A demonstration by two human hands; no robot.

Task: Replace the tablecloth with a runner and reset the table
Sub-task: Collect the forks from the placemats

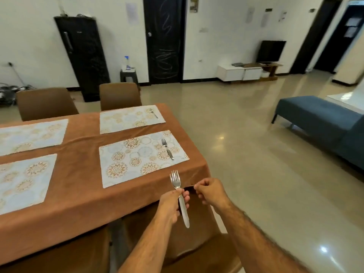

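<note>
A brown tablecloth (78, 184) is covering the table and hanging over its near edge; four patterned placemats are lying on it in two rows. Starting at the left, the far-left placemat (31, 135) and the near-left placemat (23, 182) are lying side by side with a strip of cloth showing between them; neither is carrying any cutlery that can be seen. Moving right, the far-right placemat (131, 119) is bearing a small fork (154, 113) near its right end; the near-right placemat (142, 157) is bearing another fork (167, 149) close to its right edge, tines pointing to the far side.

Nearer and further right, over the cloth's near-right corner, the person's left hand (173, 203) is gripping a bundle of forks (178, 191) by the neck, thumb and fingers curling round the handles; the tines are pointing up and away, and the handles are sticking out below the hand. How many forks are in the bundle is not clear. Just beside it to the right, the right hand (211, 192) is pinching the edge of the tablecloth between thumb and forefinger, the other fingers curling under.

Brown chairs are standing at the far side of the table and below the forearms; at the far right a blue bench (315, 119) is standing on the shiny floor.
</note>
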